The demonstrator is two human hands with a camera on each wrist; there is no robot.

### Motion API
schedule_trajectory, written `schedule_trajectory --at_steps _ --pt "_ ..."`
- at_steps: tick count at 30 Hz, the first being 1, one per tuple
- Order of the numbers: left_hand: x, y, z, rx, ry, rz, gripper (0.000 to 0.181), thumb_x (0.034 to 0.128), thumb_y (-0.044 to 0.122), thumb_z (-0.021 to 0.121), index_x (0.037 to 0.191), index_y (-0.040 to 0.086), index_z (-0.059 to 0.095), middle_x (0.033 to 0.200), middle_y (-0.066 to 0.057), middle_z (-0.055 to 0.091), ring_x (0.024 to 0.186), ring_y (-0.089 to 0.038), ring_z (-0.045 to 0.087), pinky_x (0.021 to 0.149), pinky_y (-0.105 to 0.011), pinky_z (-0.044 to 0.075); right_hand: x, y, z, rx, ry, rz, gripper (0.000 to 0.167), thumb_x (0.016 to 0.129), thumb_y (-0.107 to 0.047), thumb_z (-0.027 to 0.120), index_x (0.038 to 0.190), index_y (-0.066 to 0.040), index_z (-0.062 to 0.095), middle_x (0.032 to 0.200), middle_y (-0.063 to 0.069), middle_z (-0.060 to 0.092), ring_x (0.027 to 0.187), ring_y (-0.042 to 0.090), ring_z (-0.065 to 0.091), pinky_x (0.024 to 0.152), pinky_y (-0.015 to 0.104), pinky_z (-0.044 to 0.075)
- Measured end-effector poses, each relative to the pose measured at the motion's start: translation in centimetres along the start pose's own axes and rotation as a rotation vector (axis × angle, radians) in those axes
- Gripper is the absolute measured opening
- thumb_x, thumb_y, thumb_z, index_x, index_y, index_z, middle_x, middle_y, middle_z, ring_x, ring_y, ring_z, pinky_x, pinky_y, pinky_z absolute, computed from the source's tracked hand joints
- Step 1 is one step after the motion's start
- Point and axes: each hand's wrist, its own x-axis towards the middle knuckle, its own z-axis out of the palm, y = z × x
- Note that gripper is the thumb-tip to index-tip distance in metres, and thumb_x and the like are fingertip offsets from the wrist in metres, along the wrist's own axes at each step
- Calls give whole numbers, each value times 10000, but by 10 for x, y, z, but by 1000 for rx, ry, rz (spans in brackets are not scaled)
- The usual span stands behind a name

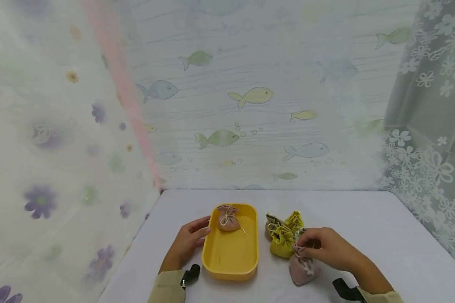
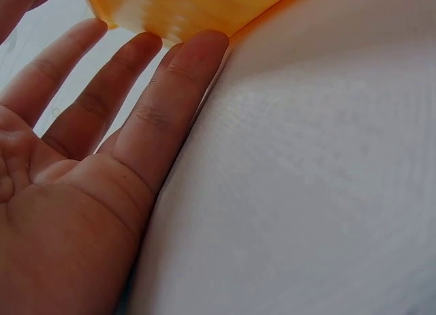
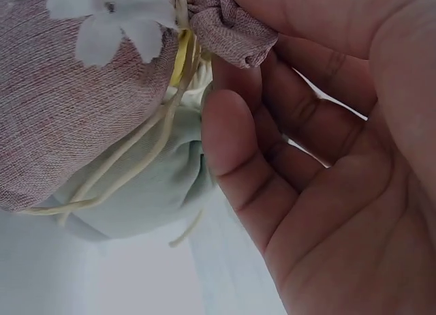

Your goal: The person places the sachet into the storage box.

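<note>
My right hand (image 1: pixel 331 248) pinches the gathered neck of a dusty-pink drawstring pouch (image 1: pixel 304 269) with a white flower on its front. Close up in the right wrist view, the pouch's cloth neck lies between thumb and fingers, and a pale green pouch (image 3: pixel 146 182) shows behind it. On the left, my left hand (image 1: pixel 186 242) touches the side of a yellow tray (image 1: pixel 229 254), its fingers extended in the left wrist view. Another pink pouch (image 1: pixel 228 223), tied with a cream cord, lies at the tray's far end.
Beside the right hand, yellow-green pouches (image 1: pixel 282 245) and a grey-green pouch (image 1: pixel 273 221) cluster together on the white table (image 1: pixel 189 202). A fish-print curtain (image 1: pixel 258 126) hangs behind the table, with flowered curtains at both sides.
</note>
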Motion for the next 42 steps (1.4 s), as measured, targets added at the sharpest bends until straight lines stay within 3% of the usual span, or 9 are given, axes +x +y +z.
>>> schedule_trajectory --at_steps 14,22,29,36,42 --pt "0 -2 4 8 1 -7 584 912 327 802 1453 231 606 1498 -79 572 1267 -234 639 957 -354 604 -3 -18 4 -20 -8 -93 67 954 -228 754 1017 -229 730 994 -58 720 844 61 680 692 264 597" --pt "0 -2 3 26 6 -4 597 893 334 814 1447 252 606 1493 -64 573 1255 -238 646 934 -365 615 4 -25 4 -72 24 -88 98 948 -189 759 1015 -250 723 980 -96 713 833 39 661 696 251 589" --pt "2 1 1 -12 -6 45 690 945 355 761 1563 248 475 1517 -119 551 1297 -286 629 924 -416 619 14 -36 7 -82 68 -144 132 953 -132 748 996 -252 713 960 -122 706 803 47 660 677 258 588" --pt "1 3 0 1 0 41 546 956 339 748 1472 263 588 1547 -52 537 1316 -264 621 927 -390 618 23 -45 8 -104 94 -185 132 948 -118 752 989 -236 708 952 -132 698 789 33 644 664 245 580" --pt "0 5 1 -14 -8 22 542 936 339 770 1447 251 614 1546 -22 541 1328 -262 613 940 -395 612 30 -55 5 -106 84 -191 118 949 -115 751 988 -216 706 964 -107 698 810 40 644 698 240 591"
